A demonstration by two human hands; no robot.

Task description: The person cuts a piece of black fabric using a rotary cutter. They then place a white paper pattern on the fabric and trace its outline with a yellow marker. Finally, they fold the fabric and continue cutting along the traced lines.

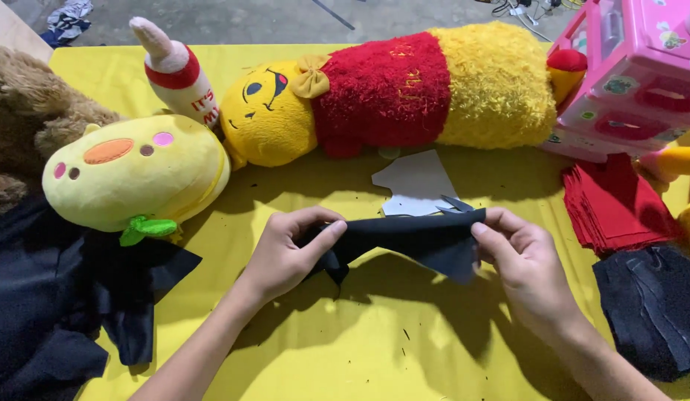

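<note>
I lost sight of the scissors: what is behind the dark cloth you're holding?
Behind the dark cloth, scissor tips stick up over a grey paper shape. The scissor handles and the paper's lower edge are covered.

A long yellow plush bear [404, 93] in a red top lies across the yellow tablecloth [375, 349]; left of it a pale yellow plush head [137, 174], right of it a pink toy drawer set [635, 74], with stacked red cloth [616, 204] below those drawers
</note>
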